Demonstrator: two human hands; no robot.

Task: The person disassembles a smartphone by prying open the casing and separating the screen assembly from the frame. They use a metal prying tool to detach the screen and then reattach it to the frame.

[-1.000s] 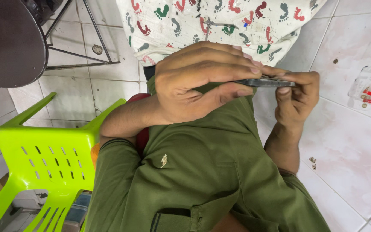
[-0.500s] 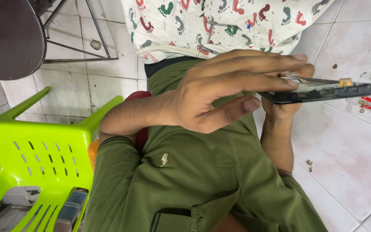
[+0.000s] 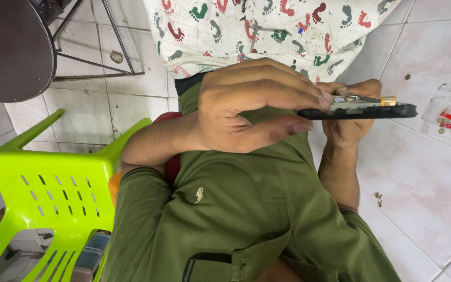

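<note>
The left hand (image 3: 257, 104) curls over the near end of a thin black opened phone body (image 3: 358, 108), fingertips on its edge to work it; the right hand (image 3: 353, 122) cradles it from beneath at three o'clock, steadying it level above the olive-green trousers (image 3: 225, 219). A lime-green plastic chair (image 3: 53, 183) stands at eight o'clock.

looks like a small repair shop where i sit low on a tiled floor (image 3: 424, 177): an opened phone (image 3: 364, 107) in my hands, a green plastic chair (image 3: 53, 183) left, a metal-legged stool (image 3: 11, 47) far left.
</note>
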